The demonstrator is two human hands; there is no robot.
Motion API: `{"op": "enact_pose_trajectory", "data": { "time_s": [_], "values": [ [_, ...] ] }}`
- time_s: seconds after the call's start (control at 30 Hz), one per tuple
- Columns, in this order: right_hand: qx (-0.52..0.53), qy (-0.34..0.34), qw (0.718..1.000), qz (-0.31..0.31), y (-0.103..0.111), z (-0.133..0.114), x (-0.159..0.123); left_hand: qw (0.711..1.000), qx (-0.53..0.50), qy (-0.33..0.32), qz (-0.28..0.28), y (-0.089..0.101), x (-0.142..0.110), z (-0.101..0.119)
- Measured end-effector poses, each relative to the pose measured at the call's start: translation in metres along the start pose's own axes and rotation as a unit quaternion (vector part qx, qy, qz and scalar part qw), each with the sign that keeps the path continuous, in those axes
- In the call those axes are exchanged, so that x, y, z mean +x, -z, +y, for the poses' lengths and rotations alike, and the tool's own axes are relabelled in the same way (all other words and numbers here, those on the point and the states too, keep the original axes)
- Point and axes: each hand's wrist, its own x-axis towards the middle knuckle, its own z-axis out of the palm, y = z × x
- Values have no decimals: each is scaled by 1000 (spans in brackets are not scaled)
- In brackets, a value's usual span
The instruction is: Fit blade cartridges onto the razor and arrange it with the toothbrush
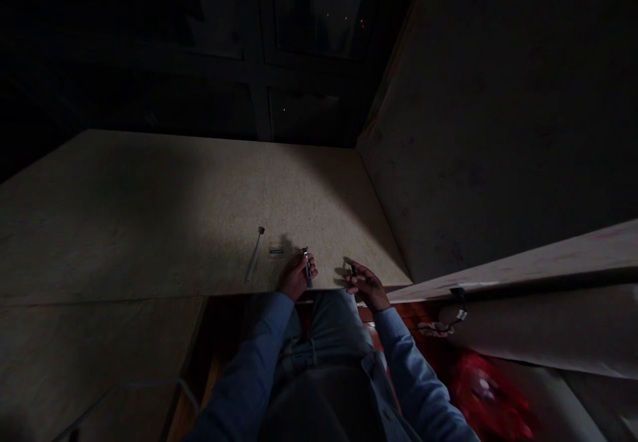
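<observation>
Seeing a pale worktop (164, 203) across the middle of the frame. Working with a left hand (295, 278) and a right hand (369, 288) at lower centre; probably partway along, with two pieces in hand, kept apart. Leaving a thin stick (254, 257) unheld, left of the hands. Gripping a slim metal tool (308, 270) in curled left fingers. Between stick and tool, showing a clear box (276, 245) with a dark strip (276, 252) apparently inside. Pinching a small dark piece (353, 270) in part-bent right fingers.

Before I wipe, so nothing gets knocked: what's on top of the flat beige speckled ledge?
A thin pale dark-tipped stick and a small clear rectangular case. The left hand hides part of the ledge.
</observation>
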Motion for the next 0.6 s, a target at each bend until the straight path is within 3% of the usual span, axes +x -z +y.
{"op": "enact_pose_trajectory", "data": {
  "time_s": [0.6],
  "values": [
    [-41,13,999,-22,-2,-7,-6,999,-41,9,29,-5,-1,4]
  ]
}}
